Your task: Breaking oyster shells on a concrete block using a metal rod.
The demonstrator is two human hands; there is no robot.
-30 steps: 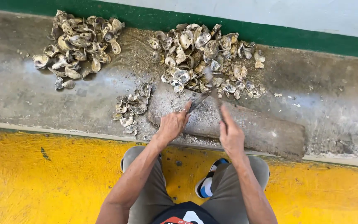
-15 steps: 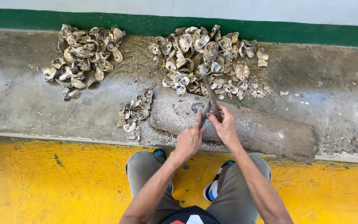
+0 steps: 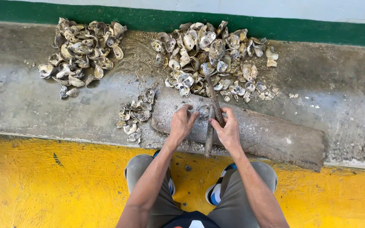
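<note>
Concrete ledge (image 3: 30, 105) — right hand (image 3: 228, 131) now grips rod (image 3: 213, 99).

Person crouched, knees apart, both bare forearms reaching forward and converging. Left hand (image 3: 181, 123) palm down, fingers curled and pressed down, ring on one finger, wrist straight. Right hand (image 3: 227, 128) just beside it, fingers wrapped in closed grip, thumb on top, wrist bent slightly inward. Hands close, not touching. Elbows bent, tucked inside knees.
</note>
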